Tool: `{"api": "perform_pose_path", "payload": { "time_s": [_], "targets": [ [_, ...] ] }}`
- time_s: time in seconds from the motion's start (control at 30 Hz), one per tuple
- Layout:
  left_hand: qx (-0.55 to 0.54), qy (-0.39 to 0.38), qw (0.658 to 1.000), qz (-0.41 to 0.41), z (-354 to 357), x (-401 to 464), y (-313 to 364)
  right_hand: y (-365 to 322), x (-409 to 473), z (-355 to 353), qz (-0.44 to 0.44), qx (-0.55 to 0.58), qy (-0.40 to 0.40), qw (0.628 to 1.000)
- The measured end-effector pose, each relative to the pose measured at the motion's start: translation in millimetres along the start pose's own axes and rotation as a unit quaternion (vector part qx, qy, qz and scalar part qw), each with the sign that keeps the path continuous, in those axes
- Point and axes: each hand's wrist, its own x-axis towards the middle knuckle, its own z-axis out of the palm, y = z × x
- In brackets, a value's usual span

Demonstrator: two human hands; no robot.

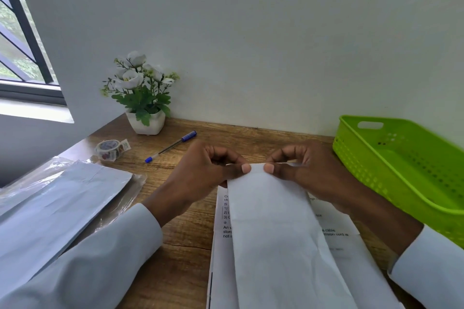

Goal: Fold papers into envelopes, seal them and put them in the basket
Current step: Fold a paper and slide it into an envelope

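White paper [276, 228], folded into a long narrow strip, lies in the middle of the wooden worktop [180, 233] on top of a printed sheet [223, 231]. Both hands pinch its far end. The left hand [211, 168] holds the left part of this edge between thumb and curled fingers, and the right hand [301, 165] holds the right part in the same way; the 2 thumbs are just beside each other on the top of the paper. On the right stands a green plastic basket [371, 165], near the right hand. On the left lies a stack of white envelopes in a clear plastic wrap [57, 203]. Behind it are a roll of printed tape [109, 149], a blue pen [170, 147] and a small white pot with white flowers [143, 93] against the wall.
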Motion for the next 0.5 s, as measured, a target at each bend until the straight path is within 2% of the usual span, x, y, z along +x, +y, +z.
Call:
{"api": "perform_pose_path", "payload": {
  "time_s": [0.33,0.5],
  "targets": [
    [-0.054,0.039,0.998,-0.007,-13,3,2,8,3,-17,0.051,0.054,0.016,0.997],
    [-0.189,-0.07,0.98,-0.008,-21,1,4,17,4,-12,0.115,0.125,0.014,0.985]
  ]
}}
